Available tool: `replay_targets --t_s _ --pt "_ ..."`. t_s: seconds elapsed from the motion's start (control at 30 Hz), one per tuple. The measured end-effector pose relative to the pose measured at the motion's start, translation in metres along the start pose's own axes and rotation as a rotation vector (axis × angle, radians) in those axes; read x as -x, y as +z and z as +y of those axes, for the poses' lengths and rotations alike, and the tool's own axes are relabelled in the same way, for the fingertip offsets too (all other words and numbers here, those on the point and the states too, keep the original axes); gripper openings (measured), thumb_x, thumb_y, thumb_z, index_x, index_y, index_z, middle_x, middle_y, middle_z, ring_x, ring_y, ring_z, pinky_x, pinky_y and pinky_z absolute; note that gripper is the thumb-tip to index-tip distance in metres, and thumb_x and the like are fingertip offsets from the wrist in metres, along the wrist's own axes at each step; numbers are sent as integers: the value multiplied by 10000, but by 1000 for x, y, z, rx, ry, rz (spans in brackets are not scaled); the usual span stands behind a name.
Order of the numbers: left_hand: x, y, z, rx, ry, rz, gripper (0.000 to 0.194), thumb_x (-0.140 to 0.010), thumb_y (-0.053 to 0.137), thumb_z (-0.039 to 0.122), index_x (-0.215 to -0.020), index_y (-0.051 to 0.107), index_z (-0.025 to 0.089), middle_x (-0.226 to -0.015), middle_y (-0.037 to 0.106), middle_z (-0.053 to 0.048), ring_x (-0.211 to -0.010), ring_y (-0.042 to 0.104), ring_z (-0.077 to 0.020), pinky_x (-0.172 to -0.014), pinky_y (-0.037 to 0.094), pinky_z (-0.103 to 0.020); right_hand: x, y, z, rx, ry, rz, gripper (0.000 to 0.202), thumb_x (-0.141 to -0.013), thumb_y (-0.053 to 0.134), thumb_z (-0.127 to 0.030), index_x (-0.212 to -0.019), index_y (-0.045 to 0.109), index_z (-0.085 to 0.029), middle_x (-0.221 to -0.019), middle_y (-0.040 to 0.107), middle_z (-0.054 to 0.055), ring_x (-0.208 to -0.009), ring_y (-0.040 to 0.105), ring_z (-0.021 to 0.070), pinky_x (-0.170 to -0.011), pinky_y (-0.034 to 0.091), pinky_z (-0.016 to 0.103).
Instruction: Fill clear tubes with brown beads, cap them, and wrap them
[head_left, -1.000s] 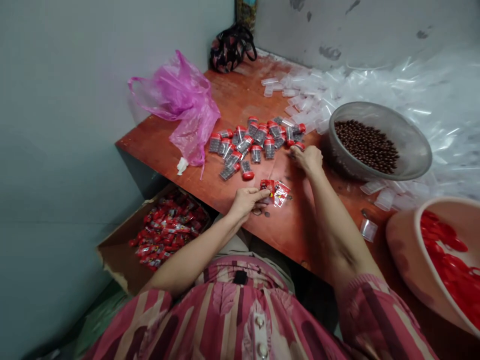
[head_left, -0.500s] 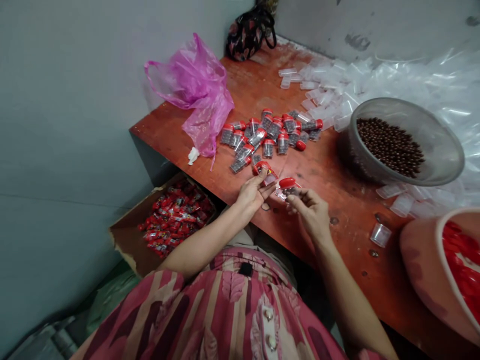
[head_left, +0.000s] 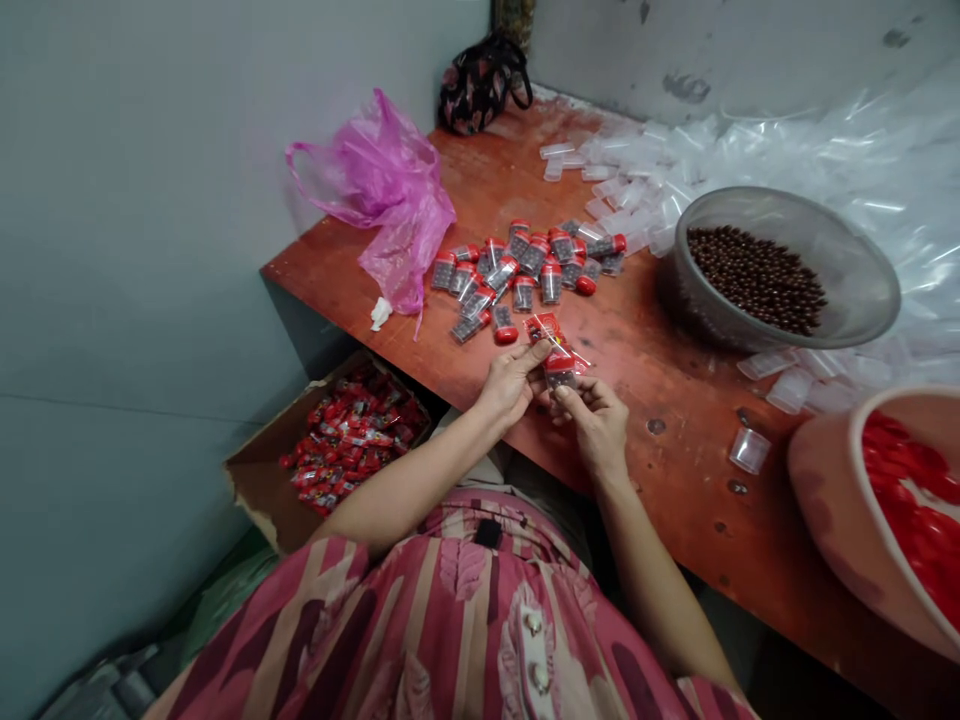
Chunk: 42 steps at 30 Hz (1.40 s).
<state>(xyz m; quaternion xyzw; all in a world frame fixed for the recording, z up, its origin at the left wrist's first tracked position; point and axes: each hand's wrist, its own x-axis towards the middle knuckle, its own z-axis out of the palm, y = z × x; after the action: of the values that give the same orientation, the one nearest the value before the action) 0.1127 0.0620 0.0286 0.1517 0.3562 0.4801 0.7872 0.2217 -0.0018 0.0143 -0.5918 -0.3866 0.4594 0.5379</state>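
Left hand [head_left: 517,382] pinches a wrapper [head_left: 546,326], right hand [head_left: 596,415] a capped jar [head_left: 559,366], left of the bowl [head_left: 847,265]; more jars [head_left: 551,284] there lie unwrapped; red packets [head_left: 352,437] farther left look finished.

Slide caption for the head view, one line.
Left hand and right hand together hold a red-capped jar and red packet near other filled jars.
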Motion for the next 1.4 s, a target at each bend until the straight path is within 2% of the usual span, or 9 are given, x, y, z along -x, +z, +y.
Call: replay_targets --t_s 0.2,0.43,0.6,0.7,0.83,1.03,1.17,1.3,1.4 --pt "-2 -2 -3 -146 -57 -7 276 -611 821 277 -731 646 101 -684 702 -48 -595 641 -120 -585 513 -230 2 -3 9 133 -145 80 289 -761 694 -418 -927 612 -196 -737 669 -6 -576 609 122 -556 515 258" --pt "2 -1 5 -295 -96 -108 246 -625 799 292 -727 693 95 -657 694 -53 -539 627 -134 -505 486 -239 -4 -5 12 -128 35 -16 281 -728 699 -436 -825 589 -196 -620 612 -38 -449 545 105 -422 463 233" --pt "3 2 3 -338 -51 -33 210 -623 795 268 -696 688 103 -575 655 -17 -443 561 -95 -477 457 -226 -3 -5 9 103 -96 102 269 -733 714 -406 -882 622 -202 -689 646 -21 -527 560 106 -508 487 241" --pt "2 1 1 -311 -44 -49 260 -597 808 301 -680 676 94 -595 657 -23 -489 576 -101 -507 477 -237 -4 -4 9 -10 -21 41 248 -735 711 -399 -840 612 -198 -631 630 -32 -470 542 102 -443 460 230" --pt "1 -1 8 -298 -139 -98 299 -564 821 321 -644 650 89 -603 664 -41 -511 589 -114 -503 476 -241 -6 -3 10 -151 39 -24 240 -723 724 -381 -810 605 -191 -568 604 -52 -421 527 91 -382 422 203" --pt "5 -2 9 -345 -125 -129 346 -556 828 350 -708 661 88 -602 663 -34 -478 588 -116 -449 446 -225 -2 -1 0 -75 -64 22 232 -719 738 -352 -833 632 -181 -564 609 -53 -434 521 88 -405 438 210" --pt "9 -7 0 -367 -74 -199 344 -609 802 376 -699 650 80 -517 604 -17 -425 556 -119 -427 444 -242 -2 5 8 -177 -21 50 213 -729 729 -352 -811 627 -184 -592 616 -53 -430 517 75 -414 448 206" --pt "10 -8 1 -295 -21 -110 396 -590 809 424 -701 623 92 -536 599 -5 -388 516 -104 -369 415 -237 -2 12 16 -298 19 -2 236 -727 733 -356 -865 647 -186 -686 655 -33 -531 587 84 -516 518 223" --pt "10 -8 5 -250 -8 -34 432 -553 827 443 -695 607 100 -578 626 -16 -410 532 -100 -365 388 -214 0 10 14 -286 10 -34 265 -741 727 -348 -941 665 -185 -749 692 -10 -586 634 101 -586 548 251"
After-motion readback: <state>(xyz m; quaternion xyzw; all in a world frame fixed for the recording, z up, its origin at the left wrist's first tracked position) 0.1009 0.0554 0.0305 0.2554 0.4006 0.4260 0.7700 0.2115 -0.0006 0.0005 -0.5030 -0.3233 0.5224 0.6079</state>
